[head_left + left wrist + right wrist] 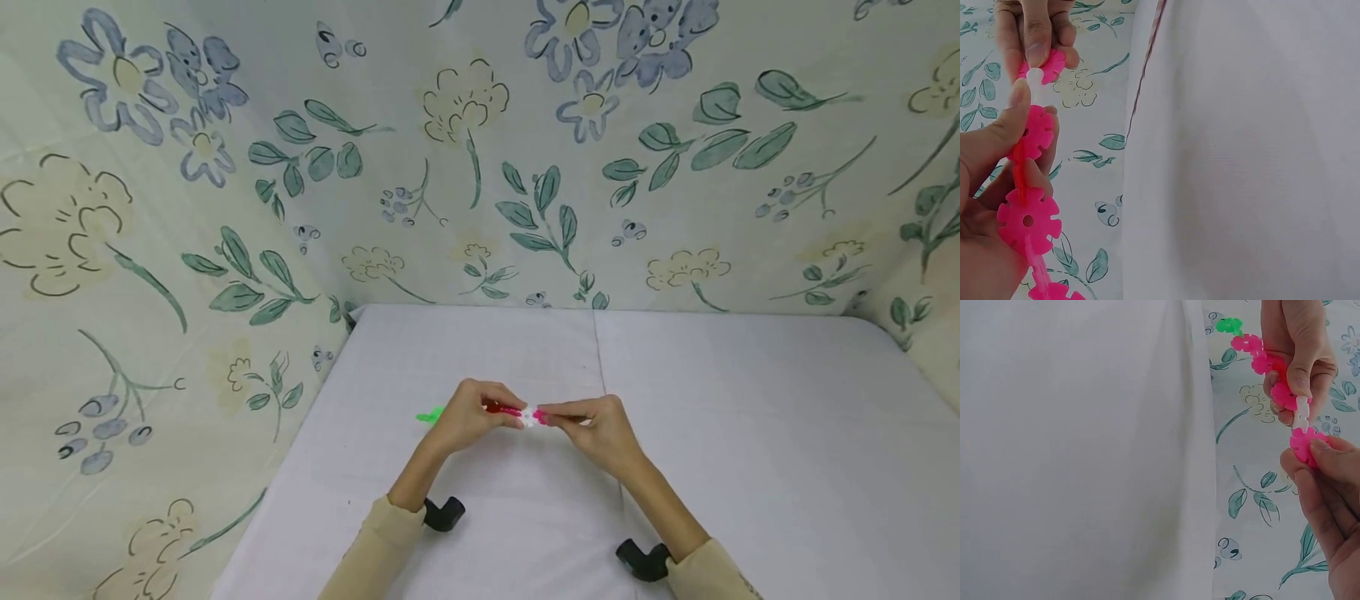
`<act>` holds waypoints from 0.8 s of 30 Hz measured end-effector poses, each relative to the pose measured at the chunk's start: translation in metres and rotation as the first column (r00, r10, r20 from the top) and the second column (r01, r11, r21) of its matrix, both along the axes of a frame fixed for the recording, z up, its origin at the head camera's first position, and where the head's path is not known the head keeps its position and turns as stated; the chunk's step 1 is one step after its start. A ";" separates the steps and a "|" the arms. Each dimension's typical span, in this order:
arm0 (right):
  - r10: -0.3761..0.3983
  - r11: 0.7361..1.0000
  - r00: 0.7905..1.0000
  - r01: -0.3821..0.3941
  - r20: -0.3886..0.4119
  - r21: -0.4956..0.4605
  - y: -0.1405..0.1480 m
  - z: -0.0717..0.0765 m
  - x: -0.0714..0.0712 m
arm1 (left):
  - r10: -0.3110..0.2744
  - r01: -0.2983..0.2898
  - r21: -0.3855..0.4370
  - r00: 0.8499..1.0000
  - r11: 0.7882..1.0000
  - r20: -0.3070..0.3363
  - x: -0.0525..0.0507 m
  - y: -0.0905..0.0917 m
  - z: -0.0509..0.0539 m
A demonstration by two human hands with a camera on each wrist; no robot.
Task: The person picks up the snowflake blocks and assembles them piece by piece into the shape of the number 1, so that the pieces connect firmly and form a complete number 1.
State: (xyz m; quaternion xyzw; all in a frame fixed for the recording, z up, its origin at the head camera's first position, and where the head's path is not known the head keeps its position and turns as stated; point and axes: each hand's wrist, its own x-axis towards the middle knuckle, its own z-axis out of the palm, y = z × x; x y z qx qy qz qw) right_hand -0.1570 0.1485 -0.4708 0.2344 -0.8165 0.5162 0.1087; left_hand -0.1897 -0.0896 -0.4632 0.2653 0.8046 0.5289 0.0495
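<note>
A chain of notched, flower-shaped plastic interlocking discs stretches between the two hands. My left hand (468,419) grips the chain, its thumb and fingers around a pink disc (1038,131) beside a white disc (1300,415) seen edge-on. My right hand (606,435) pinches another pink disc (1302,444), which meets the white one's far end; how deep the slots sit cannot be told. Behind the left hand, the chain runs on through a red disc (1020,172) and more pink discs (1029,220) to a green disc (1230,325) at its end.
A table with a white cloth (750,433) lies under both hands, a seam crossing it. Floral fabric (480,167) hangs behind and to the left. Black angled pieces (446,514) sit at both wrists, by the beige sleeves (378,546).
</note>
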 end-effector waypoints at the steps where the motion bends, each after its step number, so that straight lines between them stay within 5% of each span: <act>1: -0.002 1.000 1.000 0.002 -0.010 -0.009 0.000 0.000 0.000 | 0.001 -0.001 0.013 1.000 1.000 0.004 -0.001 0.001 -0.001; 7: -0.014 0.998 0.998 0.010 -0.063 -0.066 -0.002 0.001 -0.001 | 0.004 -0.011 0.122 0.998 0.993 0.065 -0.002 0.003 -0.006; 16: -0.028 0.999 0.999 0.027 -0.045 -0.029 0.001 0.002 -0.002 | 0.012 -0.013 0.037 0.999 0.999 0.039 -0.001 0.005 -0.001; 24: -0.053 0.998 0.996 0.055 -0.068 0.015 0.008 0.005 -0.007 | -0.108 0.107 0.022 0.988 0.994 0.114 -0.002 -0.001 0.008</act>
